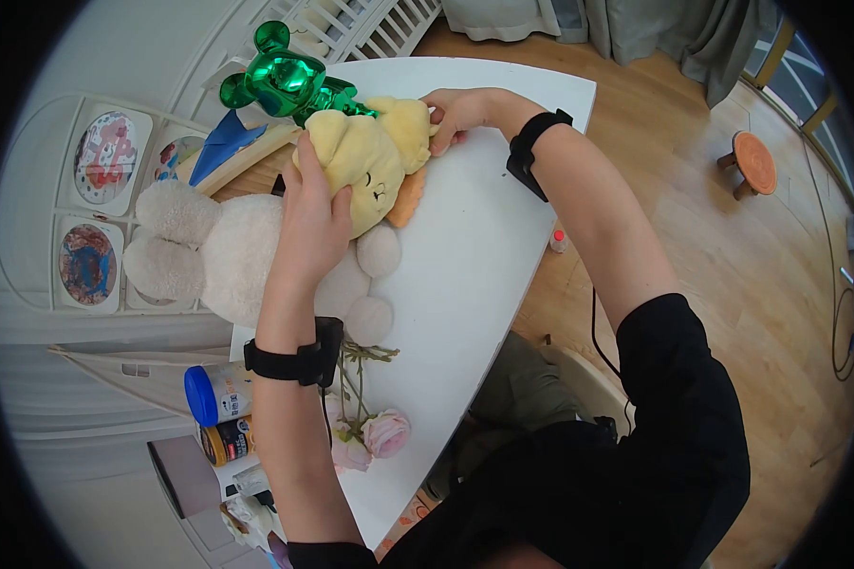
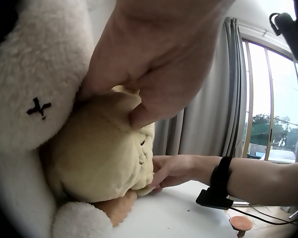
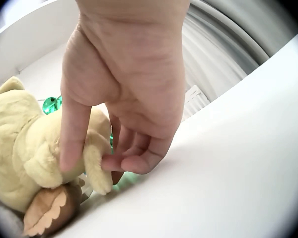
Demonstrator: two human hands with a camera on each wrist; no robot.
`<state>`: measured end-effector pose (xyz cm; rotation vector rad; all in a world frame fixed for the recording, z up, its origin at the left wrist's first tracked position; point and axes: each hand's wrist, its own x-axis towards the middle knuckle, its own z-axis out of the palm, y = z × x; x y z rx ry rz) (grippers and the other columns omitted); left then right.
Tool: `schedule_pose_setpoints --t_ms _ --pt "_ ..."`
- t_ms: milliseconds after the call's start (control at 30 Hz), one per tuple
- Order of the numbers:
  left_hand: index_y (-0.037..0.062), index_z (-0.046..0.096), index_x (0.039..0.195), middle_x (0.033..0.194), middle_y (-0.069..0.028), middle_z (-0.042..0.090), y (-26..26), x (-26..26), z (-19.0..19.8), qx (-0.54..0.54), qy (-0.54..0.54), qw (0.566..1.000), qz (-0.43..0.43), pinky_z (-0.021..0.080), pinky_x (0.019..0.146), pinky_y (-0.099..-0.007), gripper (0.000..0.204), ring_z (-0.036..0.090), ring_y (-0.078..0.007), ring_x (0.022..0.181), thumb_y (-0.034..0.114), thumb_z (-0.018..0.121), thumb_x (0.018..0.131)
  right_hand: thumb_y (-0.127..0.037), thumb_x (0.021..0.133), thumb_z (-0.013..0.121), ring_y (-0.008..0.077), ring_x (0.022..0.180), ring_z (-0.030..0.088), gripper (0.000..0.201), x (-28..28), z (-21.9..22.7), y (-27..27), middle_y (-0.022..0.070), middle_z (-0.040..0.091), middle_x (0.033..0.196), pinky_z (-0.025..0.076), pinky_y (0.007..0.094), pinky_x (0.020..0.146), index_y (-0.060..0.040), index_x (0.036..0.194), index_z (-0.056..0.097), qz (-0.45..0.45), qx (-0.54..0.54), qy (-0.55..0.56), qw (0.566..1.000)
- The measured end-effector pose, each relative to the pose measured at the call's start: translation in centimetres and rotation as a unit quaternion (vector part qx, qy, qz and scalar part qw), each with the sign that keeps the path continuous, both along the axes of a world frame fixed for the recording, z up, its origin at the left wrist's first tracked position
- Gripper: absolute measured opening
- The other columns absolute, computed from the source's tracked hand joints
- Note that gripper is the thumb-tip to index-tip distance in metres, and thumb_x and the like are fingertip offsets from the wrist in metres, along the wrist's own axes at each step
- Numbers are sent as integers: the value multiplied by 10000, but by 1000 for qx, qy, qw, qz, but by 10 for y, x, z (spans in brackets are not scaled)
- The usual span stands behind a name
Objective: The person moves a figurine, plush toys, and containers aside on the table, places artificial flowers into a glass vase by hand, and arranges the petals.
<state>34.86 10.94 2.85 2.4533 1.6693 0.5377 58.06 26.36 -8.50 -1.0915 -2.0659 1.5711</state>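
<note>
A pale yellow plush toy point(image 1: 356, 161) with a stitched face lies on its side on the white table point(image 1: 451, 284). My left hand point(image 1: 311, 223) grips its head, thumb on the face side and fingers over the top. At the other end my right hand point(image 3: 124, 99) holds the toy's lower body by a small limb point(image 3: 97, 168), with the thumb in front and fingers curled behind. An orange-brown scalloped piece point(image 3: 52, 210) sticks out from under the toy. Against the toy's head lies a large white fluffy plush point(image 1: 242, 256), partly hidden by my left arm.
A shiny green bear figure point(image 1: 289, 81) lies just beyond the yellow toy. Pink artificial roses point(image 1: 384, 433) rest near the table's front edge. A blue-lidded tub point(image 1: 220, 394) stands at the left, and a small red-capped bottle point(image 1: 559, 241) is by the right edge.
</note>
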Motion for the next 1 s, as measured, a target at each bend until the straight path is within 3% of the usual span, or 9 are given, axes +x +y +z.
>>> schedule_pose_setpoints --t_ms 67,133,167,267,367,467,667,767,1000 --pt "-38 146 1513 1419 -295 337 -1 0 2 -7 4 1000 1 299 1121 -422 728 347 -414 1350 -2 543 903 -78 670 768 266 960 666 555 -9 1 -1 121 702 1070 522 371 812 -52 1205 625 -70 105 -59 990" --pt "-52 162 1497 1359 -352 349 1 -3 2 17 21 999 -20 355 1065 -465 729 405 -503 1248 -9 552 882 -55 703 721 281 938 678 418 -21 1 -5 114 727 974 523 383 806 -64 1118 680 -208 287 -101 930" --pt "-60 169 1488 1329 -381 356 3 -4 2 30 28 999 -31 383 1037 -487 730 434 -548 1198 -12 556 872 -30 752 651 303 975 667 338 -25 2 -7 129 713 1033 524 397 819 -84 1082 705 -247 287 -104 920" --pt "-28 210 1493 1322 -377 371 2 2 10 17 47 998 -24 394 1030 -496 737 445 -551 1193 -5 584 858 -28 773 650 319 1059 643 400 -26 -3 -6 141 697 1087 517 410 881 -135 1157 676 -196 301 -156 920" --pt "20 251 1507 1365 -295 400 -2 16 16 -21 77 997 14 359 1079 -424 733 443 -443 1263 8 591 858 47 731 630 337 1088 627 536 -18 -18 6 150 654 1194 504 408 919 -126 1238 625 -81 273 -176 943" --pt "28 273 1499 1359 -305 406 -2 23 14 5 110 994 3 369 1073 -436 751 450 -472 1243 2 610 828 61 697 638 332 1055 631 690 0 -9 6 146 591 1301 501 417 899 -107 1357 526 -47 276 -122 952" --pt "19 289 1481 1376 -370 351 1 24 22 -20 97 995 -9 400 1051 -483 761 418 -556 1238 -13 637 806 40 653 685 317 1189 558 794 5 42 -33 149 555 1331 467 398 971 -112 1398 457 -44 90 -87 991" --pt "55 306 1489 1394 -339 372 0 22 12 2 112 994 0 394 1060 -444 784 446 -491 1256 37 665 792 37 654 692 310 1182 569 767 -6 25 -29 147 580 1296 467 386 974 -96 1376 472 0 127 -118 985" --pt "33 263 1492 1426 -344 323 -12 23 13 46 91 995 5 367 1079 -491 916 386 -521 1296 196 772 748 48 638 705 334 1233 532 848 -9 22 -26 152 572 1315 413 409 1046 -96 1420 411 -27 177 -132 975"
